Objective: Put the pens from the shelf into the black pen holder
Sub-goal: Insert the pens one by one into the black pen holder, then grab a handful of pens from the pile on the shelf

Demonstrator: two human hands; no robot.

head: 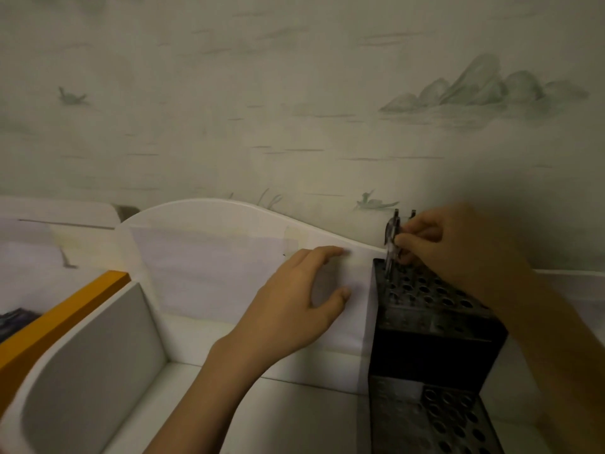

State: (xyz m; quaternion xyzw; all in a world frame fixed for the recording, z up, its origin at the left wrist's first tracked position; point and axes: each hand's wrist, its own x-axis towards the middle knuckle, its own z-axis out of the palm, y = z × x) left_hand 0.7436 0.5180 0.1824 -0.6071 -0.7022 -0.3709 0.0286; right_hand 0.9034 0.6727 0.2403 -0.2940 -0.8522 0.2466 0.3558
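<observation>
Right hand [458,244] at 2 o'clock of the frame centre, fingers pinching a clear pen [391,239] held upright. Pen tip down inside the far left corner of the black pen holder [425,322]; clip end up. Second pen top [413,213] just beside, at 3 o'clock of the first, mostly hidden behind the fingers.

Left hand [294,309] at 9 o'clock of the holder, fingers spread and relaxed, gripping nothing, close to the white shelf back panel [209,250]; contact cannot be told.

White divider [98,348] at 8 o'clock. Orange edge [49,322] beyond it, at 9 o'clock. Painted wall [294,93] at 12 o'clock.

Right forearm across the holder's right side, blocking that rim.
</observation>
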